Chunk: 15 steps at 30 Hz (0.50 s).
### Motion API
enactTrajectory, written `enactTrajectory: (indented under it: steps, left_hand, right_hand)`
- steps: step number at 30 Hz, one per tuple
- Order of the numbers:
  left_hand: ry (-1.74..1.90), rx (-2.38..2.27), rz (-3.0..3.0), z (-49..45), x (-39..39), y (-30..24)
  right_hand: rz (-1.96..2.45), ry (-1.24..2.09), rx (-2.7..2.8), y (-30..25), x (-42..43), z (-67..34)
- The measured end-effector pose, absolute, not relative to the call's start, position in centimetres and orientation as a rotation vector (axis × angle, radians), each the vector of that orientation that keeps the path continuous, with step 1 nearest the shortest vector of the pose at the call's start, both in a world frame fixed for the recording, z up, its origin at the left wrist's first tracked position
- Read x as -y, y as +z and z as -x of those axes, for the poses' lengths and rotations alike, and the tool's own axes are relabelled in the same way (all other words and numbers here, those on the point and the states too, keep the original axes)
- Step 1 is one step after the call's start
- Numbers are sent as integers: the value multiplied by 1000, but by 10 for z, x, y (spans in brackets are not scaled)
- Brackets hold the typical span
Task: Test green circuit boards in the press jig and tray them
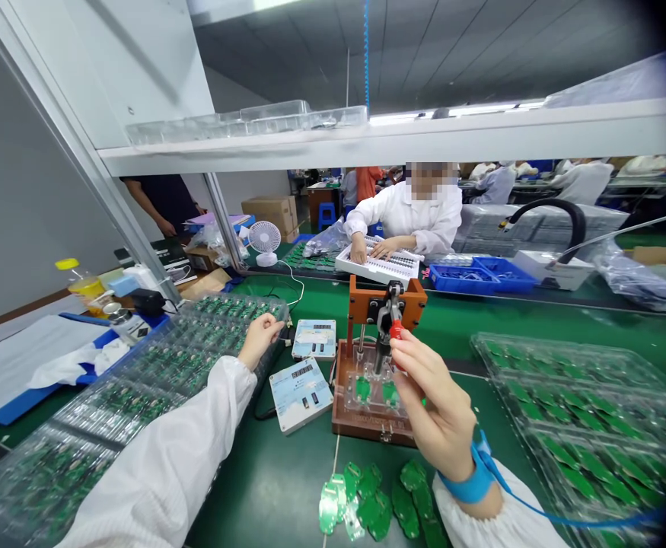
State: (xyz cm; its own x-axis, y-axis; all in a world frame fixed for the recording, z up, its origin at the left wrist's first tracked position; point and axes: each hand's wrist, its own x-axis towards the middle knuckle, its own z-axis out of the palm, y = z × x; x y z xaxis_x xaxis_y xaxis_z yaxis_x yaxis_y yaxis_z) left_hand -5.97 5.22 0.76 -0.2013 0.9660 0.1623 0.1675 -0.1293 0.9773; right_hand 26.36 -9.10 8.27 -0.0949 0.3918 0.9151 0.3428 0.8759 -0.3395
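My right hand, with a blue wrist strap, grips the red handle of a toggle clamp. That clamp is mounted on a test fixture with an orange upper frame and a brown base. Green circuit boards sit under its clear plate. Over the right edge of a clear tray of boards, my left hand has its fingertips pinched together. Whatever they hold, if anything, is too small to make out. Two white meter boxes lie between that hand and the fixture.
Loose green boards are piled in front of the fixture. To the right stands a stacked clear tray of boards. Across the bench a co-worker handles a white tray. A shelf crosses overhead; a small fan stands behind.
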Motion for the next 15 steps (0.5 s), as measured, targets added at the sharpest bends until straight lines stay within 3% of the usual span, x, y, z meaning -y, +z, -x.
enactTrajectory:
  steps: [15]
  left_hand:
    - [1312, -1412, -1376, 60, -50, 9]
  right_hand:
    - [601, 103, 1661, 80, 91, -263]
